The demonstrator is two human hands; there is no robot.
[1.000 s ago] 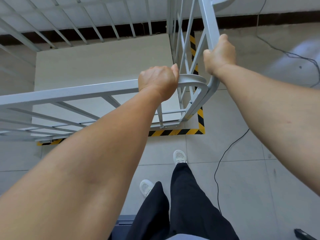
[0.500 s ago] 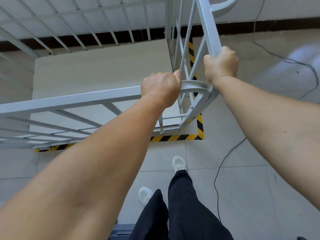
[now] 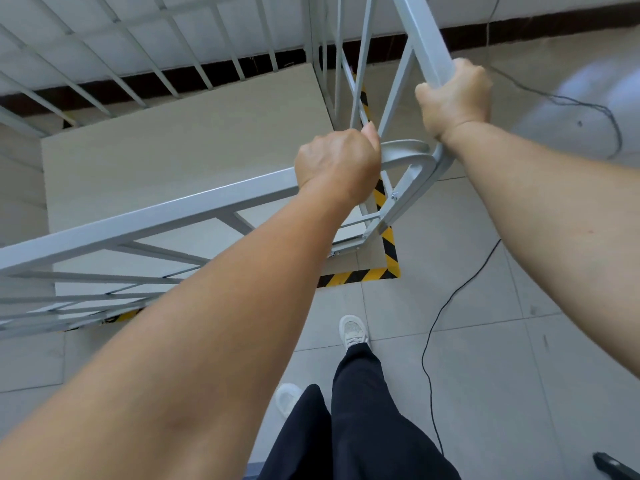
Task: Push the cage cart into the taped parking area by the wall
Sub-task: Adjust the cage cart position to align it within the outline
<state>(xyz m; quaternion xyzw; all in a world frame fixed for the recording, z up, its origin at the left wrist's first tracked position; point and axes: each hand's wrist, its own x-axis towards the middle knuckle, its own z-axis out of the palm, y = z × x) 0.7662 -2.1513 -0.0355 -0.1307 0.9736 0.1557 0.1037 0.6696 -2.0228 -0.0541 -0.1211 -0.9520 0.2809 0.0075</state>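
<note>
A pale grey metal cage cart [image 3: 145,216] with barred sides and a beige deck fills the left and top of the view. My left hand [image 3: 337,161] grips its near top rail beside the rounded corner. My right hand [image 3: 455,98] grips the right side's top rail just past that corner. Yellow-and-black tape [image 3: 389,251] marks the parking area's near right corner on the floor, with a strip showing under the cart at the left. The cart's near right corner post stands over the tape's right strip. The white wall with a dark skirting [image 3: 540,20] runs right behind the cart.
A thin black cable [image 3: 450,299] trails across the grey floor tiles to the right of the cart and my legs. My white shoes [image 3: 353,330] and dark trousers are below. A dark object [image 3: 613,467] lies at the bottom right edge.
The cart has rolled a little farther toward the wall. Both hands keep their grips on the rails and have moved forward with it.
</note>
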